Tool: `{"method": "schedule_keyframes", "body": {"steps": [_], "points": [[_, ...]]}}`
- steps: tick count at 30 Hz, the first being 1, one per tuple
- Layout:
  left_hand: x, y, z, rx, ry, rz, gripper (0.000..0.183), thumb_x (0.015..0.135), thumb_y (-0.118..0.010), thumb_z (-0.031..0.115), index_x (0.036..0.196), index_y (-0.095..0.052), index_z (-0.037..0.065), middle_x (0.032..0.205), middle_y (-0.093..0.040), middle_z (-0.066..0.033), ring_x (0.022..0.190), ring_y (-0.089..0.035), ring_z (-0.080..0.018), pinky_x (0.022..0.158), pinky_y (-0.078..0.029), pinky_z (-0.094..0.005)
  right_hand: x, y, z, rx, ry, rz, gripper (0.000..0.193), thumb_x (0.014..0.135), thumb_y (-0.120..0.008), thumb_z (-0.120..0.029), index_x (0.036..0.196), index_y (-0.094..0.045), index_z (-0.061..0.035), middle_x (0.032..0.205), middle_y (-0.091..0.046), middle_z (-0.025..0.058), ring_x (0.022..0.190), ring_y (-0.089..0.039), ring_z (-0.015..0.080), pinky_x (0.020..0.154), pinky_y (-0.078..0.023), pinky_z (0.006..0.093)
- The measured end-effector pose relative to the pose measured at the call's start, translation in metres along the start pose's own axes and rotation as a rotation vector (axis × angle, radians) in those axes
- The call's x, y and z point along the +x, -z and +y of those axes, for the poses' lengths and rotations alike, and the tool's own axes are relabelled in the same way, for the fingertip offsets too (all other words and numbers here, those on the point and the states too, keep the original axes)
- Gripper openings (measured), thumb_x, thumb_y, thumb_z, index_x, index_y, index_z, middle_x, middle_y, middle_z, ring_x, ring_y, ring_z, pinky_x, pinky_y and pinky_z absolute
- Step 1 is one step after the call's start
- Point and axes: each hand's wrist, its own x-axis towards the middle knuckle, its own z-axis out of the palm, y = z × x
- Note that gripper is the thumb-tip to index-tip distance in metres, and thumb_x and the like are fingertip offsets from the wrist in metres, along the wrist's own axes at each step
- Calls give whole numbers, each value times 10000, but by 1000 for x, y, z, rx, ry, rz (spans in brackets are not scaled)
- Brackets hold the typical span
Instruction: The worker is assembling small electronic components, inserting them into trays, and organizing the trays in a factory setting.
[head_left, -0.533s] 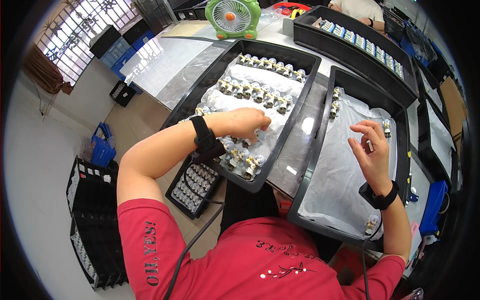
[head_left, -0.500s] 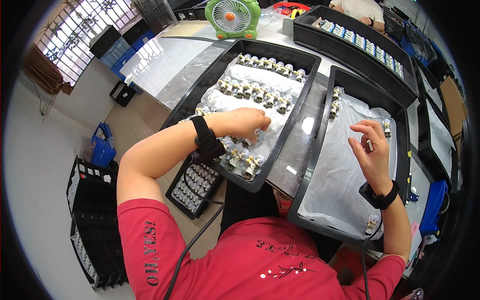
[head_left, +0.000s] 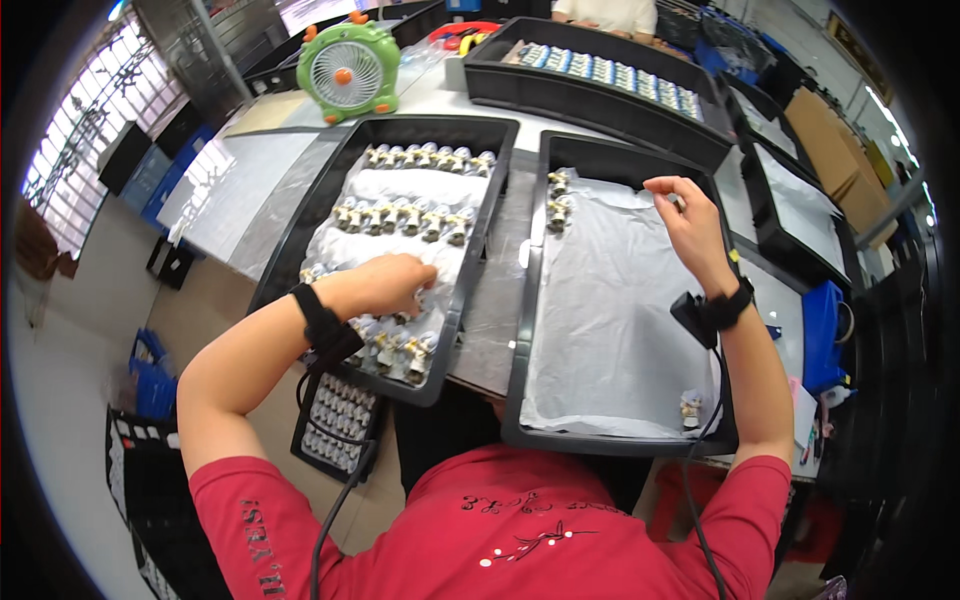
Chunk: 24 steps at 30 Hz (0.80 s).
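Over the near part of the left black tray (head_left: 507, 150), my left hand (head_left: 385, 285) has its fingers closed around a small figurine (head_left: 420, 298), mostly hidden beneath them. Rows of similar white-and-gold figurines (head_left: 405, 216) lie on white sheeting in that tray. My right hand (head_left: 690, 228) is raised over the far right part of the right black tray (head_left: 530, 345), its fingers bent and apart, with nothing visible in them. Two figurines (head_left: 558, 200) sit in that tray's far left corner, and another figurine (head_left: 691, 408) stands in its near right corner.
A green fan (head_left: 348, 72) stands at the back left. Behind the trays is a long black bin (head_left: 600, 110) holding rows of small items, with a person (head_left: 605, 14) beyond. A smaller tray of figurines (head_left: 338, 425) sits low beside my legs. Cables hang from both wrist straps.
The whole view has shifted, with the trays now farther left. My right hand has reached farther toward the far end of the right tray. My left hand remains at the near rows.
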Motion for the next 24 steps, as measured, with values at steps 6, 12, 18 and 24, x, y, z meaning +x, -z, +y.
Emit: {"method": "schedule_keyframes", "body": {"steps": [6, 12, 18, 24], "points": [[-7, 58, 61, -320, -228, 364, 269, 760, -695, 150, 980, -594, 35, 836, -612, -109, 772, -594, -233, 700, -475, -325, 32, 37, 112, -569, -166, -197, 335, 737, -642, -219, 996, -621, -9, 935, -643, 196, 866, -629, 318, 772, -490, 371], [-15, 64, 140, -1004, -587, 114, 233, 852, -637, 112, 1049, -590, -3, 965, -629, -40, 906, -578, -82, 807, -474, -245, 27, 1, 126, -806, -410, -307, 392, 757, -583, -135, 1125, -511, -21, 1048, -601, 247, 993, -589, 380, 853, -477, 437], [36, 30, 141, -1336, -497, 82, 243, 853, -640, 140, 1049, -592, 5, 978, -620, -35, 908, -570, -88, 820, -459, -239, 24, 8, 113, -471, -377, -306, 575, 689, -680, -138, 1190, -443, 16, 994, -620, 223, 942, -615, 344, 824, -482, 371], [54, 15, 130, -1773, -209, 247, 457, 896, -576, 183, 1306, -422, 55, 1199, -521, -59, 1022, -545, -123, 879, -447, -290, -12, -7, -26, 591, -438, -426, 634, 737, -719, -148, 1291, -415, -94, 885, -556, 28, 642, -467, 38, 524, -354, 174]]}}
